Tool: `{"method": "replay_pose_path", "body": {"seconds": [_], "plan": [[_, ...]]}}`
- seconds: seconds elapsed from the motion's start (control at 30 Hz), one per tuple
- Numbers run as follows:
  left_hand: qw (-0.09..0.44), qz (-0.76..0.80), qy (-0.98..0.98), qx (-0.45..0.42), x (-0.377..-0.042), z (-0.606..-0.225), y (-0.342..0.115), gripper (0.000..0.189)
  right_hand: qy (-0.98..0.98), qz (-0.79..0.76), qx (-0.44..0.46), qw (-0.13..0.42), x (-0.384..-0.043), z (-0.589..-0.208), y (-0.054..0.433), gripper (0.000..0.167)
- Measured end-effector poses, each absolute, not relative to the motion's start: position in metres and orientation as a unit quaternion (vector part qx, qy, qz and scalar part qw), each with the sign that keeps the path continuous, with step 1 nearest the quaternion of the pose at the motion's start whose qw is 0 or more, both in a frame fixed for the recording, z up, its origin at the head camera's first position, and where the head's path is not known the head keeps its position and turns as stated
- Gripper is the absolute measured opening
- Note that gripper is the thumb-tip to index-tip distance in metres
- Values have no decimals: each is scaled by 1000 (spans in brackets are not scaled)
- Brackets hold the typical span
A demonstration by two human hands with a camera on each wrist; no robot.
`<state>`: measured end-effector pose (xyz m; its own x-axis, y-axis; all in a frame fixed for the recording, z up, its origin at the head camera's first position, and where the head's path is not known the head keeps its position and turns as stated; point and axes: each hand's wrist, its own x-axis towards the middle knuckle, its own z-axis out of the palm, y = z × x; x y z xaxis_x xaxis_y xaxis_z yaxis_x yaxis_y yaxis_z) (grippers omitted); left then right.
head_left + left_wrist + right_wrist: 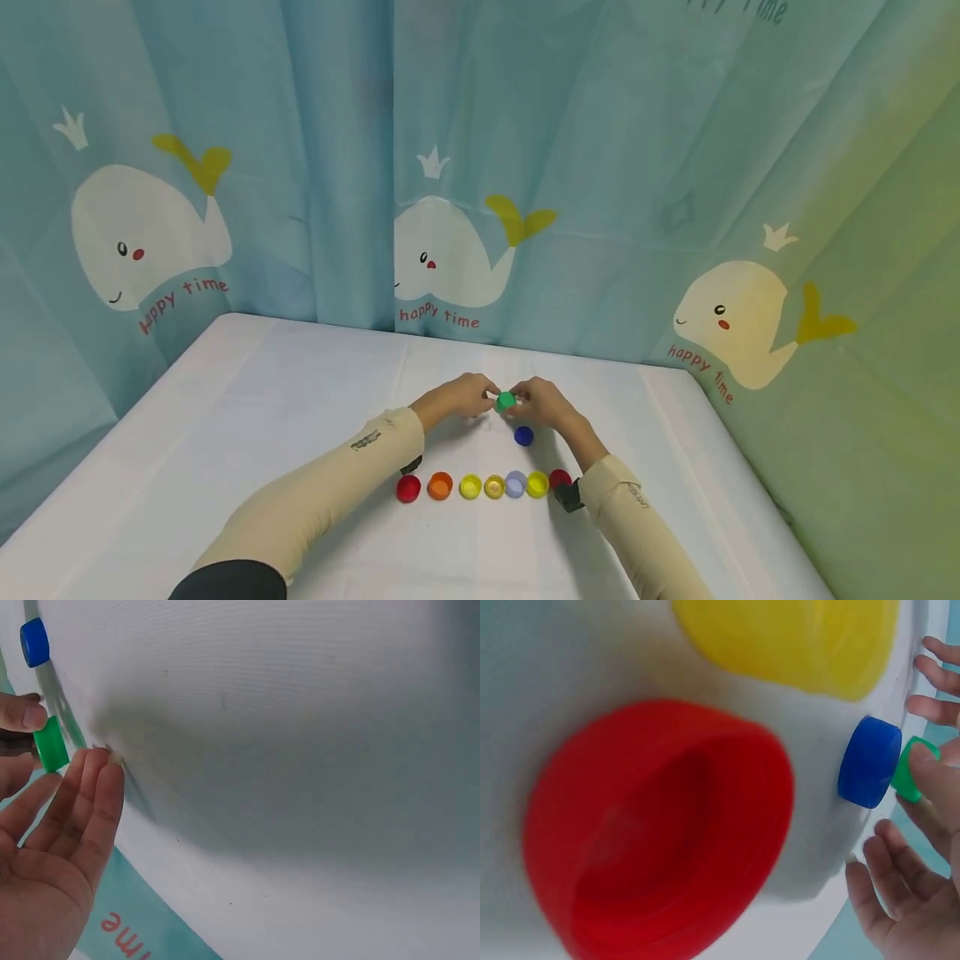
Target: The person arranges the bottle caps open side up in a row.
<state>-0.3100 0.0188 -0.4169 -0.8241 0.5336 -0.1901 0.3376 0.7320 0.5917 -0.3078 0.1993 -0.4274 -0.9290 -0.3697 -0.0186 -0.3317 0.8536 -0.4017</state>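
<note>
Above the far part of the white table, a green bottle cap (506, 402) is between my two hands. My right hand (545, 402) pinches it, with the thumb (930, 771) on its face in the right wrist view. My left hand (463, 395) holds its other side with thumb and index finger, the remaining fingers (101, 802) extended. Just nearer than the hands, a blue bottle cap (523, 436) lies on the table. It shows beside the green one in the right wrist view too.
Across the table (330, 375), nearer me, runs a row of caps: red (408, 489), orange (440, 486), several yellow (470, 487) and a pale purple one (516, 484). A second red cap (559, 479) ends it by my right wrist. A whale-print curtain (600, 208) hangs behind.
</note>
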Motion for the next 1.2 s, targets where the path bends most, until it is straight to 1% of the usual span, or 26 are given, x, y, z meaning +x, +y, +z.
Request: {"method": "replay_pose_path", "body": {"seconds": [0.2, 0.33, 0.5, 0.6, 0.73, 0.83, 0.97, 1.2], "plan": [[154, 321, 900, 249, -309, -419, 13, 33, 958, -213, -194, 15, -305, -427, 195, 28], [125, 352, 895, 245, -306, -418, 12, 31, 949, -246, -198, 10, -301, -425, 190, 25], [91, 417, 878, 217, -303, -417, 8, 29, 931, -294, -217, 6, -296, -421, 186, 25], [83, 462, 862, 190, -303, -415, 4, 27, 921, -316, -227, 5, -295, -419, 184, 27], [95, 503, 842, 167, -300, -415, -1, 27, 902, -370, -220, 29, -292, -419, 185, 29], [102, 514, 834, 174, -296, -414, -5, 27, 884, -416, -205, 63, -289, -415, 187, 30], [105, 515, 828, 194, -288, -410, -8, 20, 871, -440, -198, 96, -283, -410, 189, 31], [122, 539, 806, 214, -274, -407, -10, 18, 850, -471, -211, 108, -272, -407, 193, 30]]}}
